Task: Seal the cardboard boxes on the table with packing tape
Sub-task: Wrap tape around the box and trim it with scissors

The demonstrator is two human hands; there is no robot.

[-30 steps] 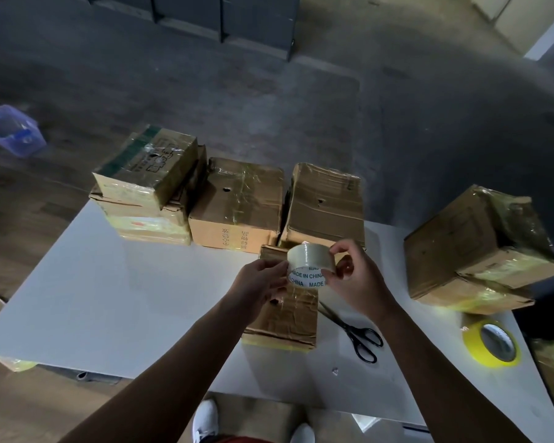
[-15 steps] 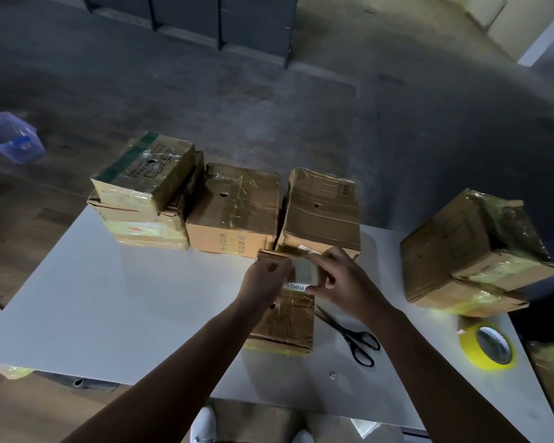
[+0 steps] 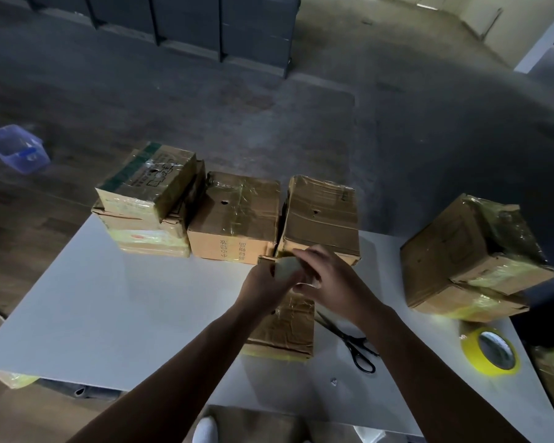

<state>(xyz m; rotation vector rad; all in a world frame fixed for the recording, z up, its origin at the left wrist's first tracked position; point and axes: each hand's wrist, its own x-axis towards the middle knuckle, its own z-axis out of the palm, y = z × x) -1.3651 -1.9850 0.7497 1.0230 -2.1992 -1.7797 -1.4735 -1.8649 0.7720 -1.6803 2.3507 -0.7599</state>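
Note:
A roll of clear packing tape [image 3: 286, 267] sits low over the far end of a small flat cardboard box [image 3: 285, 324] in the middle of the white table [image 3: 109, 308]. My left hand [image 3: 263, 287] grips the roll from the left. My right hand [image 3: 327, 279] curls over it from the right, hiding most of it. The box's top shows wrinkled tape, and yellow tape runs along its near edge.
Taped boxes line the far edge: a stack of two [image 3: 147, 199], one in the middle [image 3: 237, 215], another beside it [image 3: 320, 215]. A large box [image 3: 467, 257] stands at the right. Black scissors [image 3: 352, 343] and a yellow tape roll [image 3: 490, 351] lie right of the small box.
Both hands have lowered the tape roll from above the small box down onto its far end. The roll's printed side has turned out of sight under my fingers.

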